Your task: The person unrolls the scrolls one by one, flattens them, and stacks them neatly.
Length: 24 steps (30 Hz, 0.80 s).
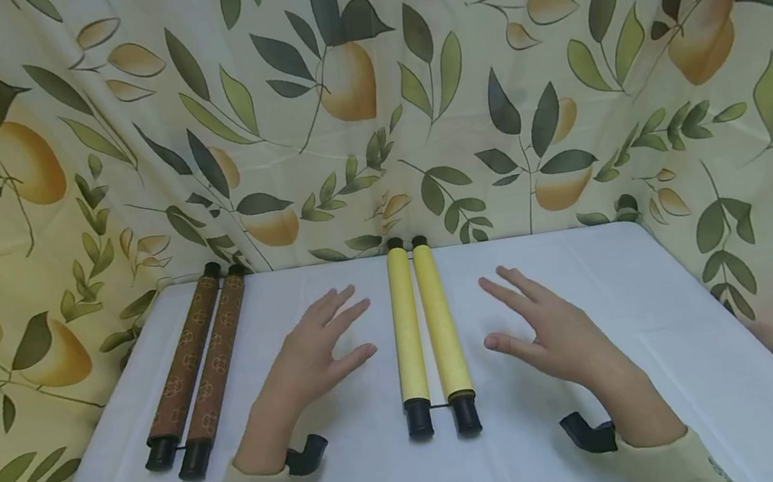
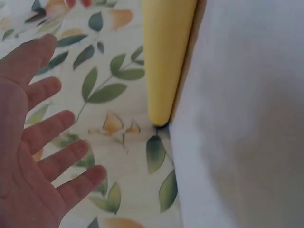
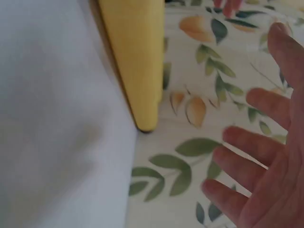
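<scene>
A yellow scroll [image 1: 407, 322], made of two parallel rolls with black end knobs, lies lengthwise in the middle of the white table. My left hand [image 1: 313, 354] hovers to its left with fingers spread and holds nothing. On the other side, my right hand [image 1: 553, 333] is likewise spread, its palm turned toward the scroll and apart from it. Both wrist views show the yellow roll beside bare fingers: left-hand fingers [image 2: 50, 133] and right-hand fingers [image 3: 251, 147]. Farther left lies a brown patterned scroll [image 1: 218, 360], also two rolls with black ends.
A white cloth covers the table [image 1: 544, 469], whose far edge meets a curtain [image 1: 420, 168] printed with leaves and fruit. Black curved pieces [image 1: 307, 456] stick out at both wrists. A small dark round object [image 1: 627, 208] sits at the far right corner.
</scene>
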Available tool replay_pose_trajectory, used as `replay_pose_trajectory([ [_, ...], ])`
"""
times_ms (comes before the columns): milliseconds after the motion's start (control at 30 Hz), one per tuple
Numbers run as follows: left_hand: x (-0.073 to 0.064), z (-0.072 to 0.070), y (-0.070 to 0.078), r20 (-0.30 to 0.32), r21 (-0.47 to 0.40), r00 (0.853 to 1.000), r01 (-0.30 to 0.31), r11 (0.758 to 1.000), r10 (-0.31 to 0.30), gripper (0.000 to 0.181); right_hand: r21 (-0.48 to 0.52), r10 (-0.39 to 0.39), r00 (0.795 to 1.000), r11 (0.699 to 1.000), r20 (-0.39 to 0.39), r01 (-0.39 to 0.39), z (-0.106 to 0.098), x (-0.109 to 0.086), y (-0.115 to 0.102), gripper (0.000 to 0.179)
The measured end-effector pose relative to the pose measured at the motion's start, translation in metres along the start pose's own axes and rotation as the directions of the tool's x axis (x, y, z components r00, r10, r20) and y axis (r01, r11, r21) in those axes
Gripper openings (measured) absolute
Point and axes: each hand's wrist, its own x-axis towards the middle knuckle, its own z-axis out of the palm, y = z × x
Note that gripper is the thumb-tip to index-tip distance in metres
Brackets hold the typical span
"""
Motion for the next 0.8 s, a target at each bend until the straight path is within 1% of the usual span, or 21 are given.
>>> replay_pose_trajectory([
  [67, 0.001, 0.008, 0.006, 0.014, -0.017, 0.998, -0.068, 0.998, 0.068, 0.057, 0.037, -0.04, 0.997, 0.999, 0.064, 0.037, 0.009, 0.001, -0.004, 0.074],
  [100, 0.001, 0.012, 0.008, 0.029, -0.021, 0.995, -0.091, 0.996, 0.091, 0.053, 0.06, -0.063, 0.993, 0.997, 0.101, 0.057, 0.014, 0.001, -0.006, 0.07],
  [200, 0.001, 0.024, 0.014, 0.094, -0.022, 0.988, -0.122, 0.992, 0.124, 0.042, 0.108, -0.122, 0.972, 0.989, 0.201, 0.101, 0.024, 0.002, -0.009, 0.059],
  [267, 0.002, 0.03, 0.016, 0.134, -0.042, 0.982, -0.129, 0.991, 0.134, 0.036, 0.121, -0.149, 0.958, 0.985, 0.244, 0.123, 0.029, 0.002, -0.01, 0.052],
  [333, 0.003, 0.033, 0.018, 0.171, -0.053, 0.977, -0.12, 0.991, 0.127, 0.033, 0.117, -0.163, 0.952, 0.984, 0.258, 0.137, 0.03, 0.003, -0.01, 0.046],
  [433, 0.006, 0.037, 0.022, 0.228, -0.068, 0.966, -0.108, 0.992, 0.121, 0.034, 0.103, -0.177, 0.949, 0.983, 0.261, 0.155, 0.031, 0.006, -0.011, 0.038],
  [533, 0.009, 0.04, 0.026, 0.294, -0.055, 0.951, -0.085, 0.995, 0.097, 0.036, 0.1, -0.171, 0.946, 0.984, 0.274, 0.149, 0.032, 0.007, -0.011, 0.036],
  [600, 0.009, 0.041, 0.028, 0.329, -0.034, 0.941, -0.072, 0.997, 0.08, 0.036, 0.1, -0.172, 0.94, 0.984, 0.295, 0.149, 0.034, 0.007, -0.011, 0.038],
  [700, 0.008, 0.042, 0.031, 0.351, -0.024, 0.934, -0.059, 0.998, 0.064, 0.032, 0.105, -0.179, 0.935, 0.983, 0.307, 0.154, 0.038, 0.005, -0.011, 0.036],
  [800, 0.005, 0.042, 0.033, 0.353, -0.03, 0.934, -0.052, 0.998, 0.059, 0.03, 0.103, -0.173, 0.94, 0.983, 0.293, 0.149, 0.041, 0.004, -0.012, 0.032],
])
